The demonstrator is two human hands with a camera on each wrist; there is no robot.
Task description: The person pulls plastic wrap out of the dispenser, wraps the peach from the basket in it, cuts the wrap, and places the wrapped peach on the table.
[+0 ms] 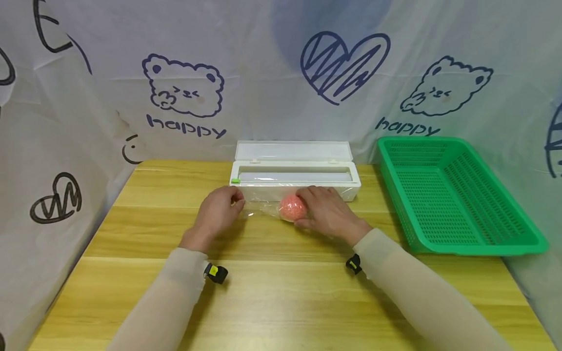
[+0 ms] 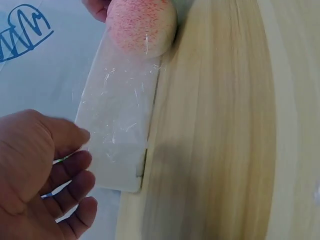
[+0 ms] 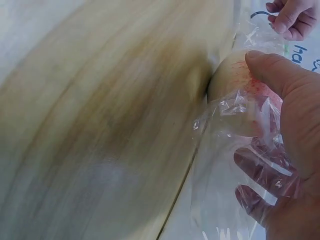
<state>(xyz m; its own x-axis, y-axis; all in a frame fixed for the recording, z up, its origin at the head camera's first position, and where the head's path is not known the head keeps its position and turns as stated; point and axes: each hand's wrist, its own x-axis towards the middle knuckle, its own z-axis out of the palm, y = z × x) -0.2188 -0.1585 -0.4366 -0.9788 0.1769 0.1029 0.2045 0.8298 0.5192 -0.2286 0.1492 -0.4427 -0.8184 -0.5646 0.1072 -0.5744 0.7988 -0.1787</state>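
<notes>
A pinkish-red and cream peach is in front of a white cling film dispenser whose lid stands raised at the back. Clear cling film stretches down over the dispenser's front and reaches the peach; in the right wrist view some of it lies crumpled over the fruit. My right hand holds the peach from the right, thumb on its near side, with film over some fingers. At the dispenser's left front corner, my left hand pinches the film's edge between thumb and curled forefinger.
A green slotted plastic basket stands to the right on the wooden table. The dispenser carries a small green slider at its left end. White cloth with drawn bears and hearts hangs behind and at the sides.
</notes>
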